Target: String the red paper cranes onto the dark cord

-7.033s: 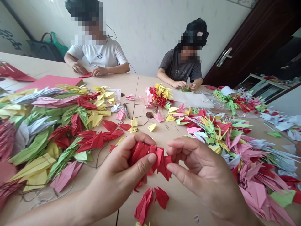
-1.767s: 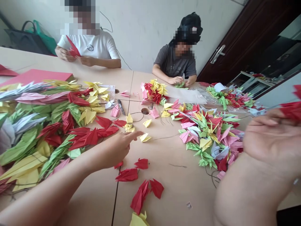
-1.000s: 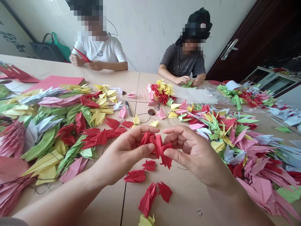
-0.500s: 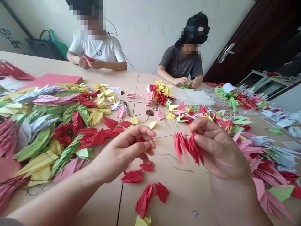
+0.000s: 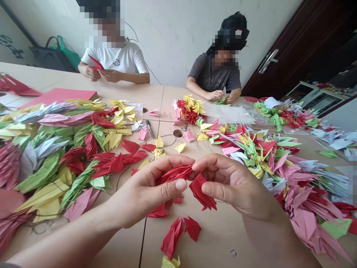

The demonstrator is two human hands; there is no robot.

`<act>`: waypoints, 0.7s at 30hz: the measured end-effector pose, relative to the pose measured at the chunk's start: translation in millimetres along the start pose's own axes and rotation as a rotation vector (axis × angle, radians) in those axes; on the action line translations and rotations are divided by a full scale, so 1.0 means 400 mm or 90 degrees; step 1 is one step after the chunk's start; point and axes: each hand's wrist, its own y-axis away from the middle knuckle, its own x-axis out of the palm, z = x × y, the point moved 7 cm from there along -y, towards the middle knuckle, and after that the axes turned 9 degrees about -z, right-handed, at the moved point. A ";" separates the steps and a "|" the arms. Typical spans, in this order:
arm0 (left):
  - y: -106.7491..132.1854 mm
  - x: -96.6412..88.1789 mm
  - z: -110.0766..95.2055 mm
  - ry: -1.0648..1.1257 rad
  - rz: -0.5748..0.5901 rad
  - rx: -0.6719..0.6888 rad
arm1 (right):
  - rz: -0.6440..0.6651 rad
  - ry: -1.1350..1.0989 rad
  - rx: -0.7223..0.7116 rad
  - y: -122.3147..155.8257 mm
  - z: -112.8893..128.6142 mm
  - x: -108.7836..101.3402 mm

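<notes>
Over the middle of the table, my left hand [image 5: 157, 186] is closed around red folded paper pieces [image 5: 177, 173]. Facing it, my right hand [image 5: 228, 182] pinches another bundle of red folded paper [image 5: 203, 193], which hangs down from the fingers. The fingertips of both hands nearly meet; the thread between them is mostly hidden. Below lie a red folded piece [image 5: 171, 238] and a smaller red one [image 5: 192, 229], with a yellow piece [image 5: 170, 262] at the bottom edge. More red paper is partly hidden under my left hand.
Strung folded paper in many colours [image 5: 50, 149] covers the left side; another heap [image 5: 290, 171] fills the right. A black pen [image 5: 150, 129] lies beyond my hands. Across the table, one person [image 5: 114, 63] holds red paper and another person [image 5: 214, 74] handles green pieces.
My hands have come together, and the stretched thread between them no longer shows. The red bundle in my right hand has moved left and down. The person at left has raised the red paper.
</notes>
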 end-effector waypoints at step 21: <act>-0.001 -0.060 -0.060 0.082 -0.232 0.081 | 0.031 0.227 0.062 0.019 0.001 -0.022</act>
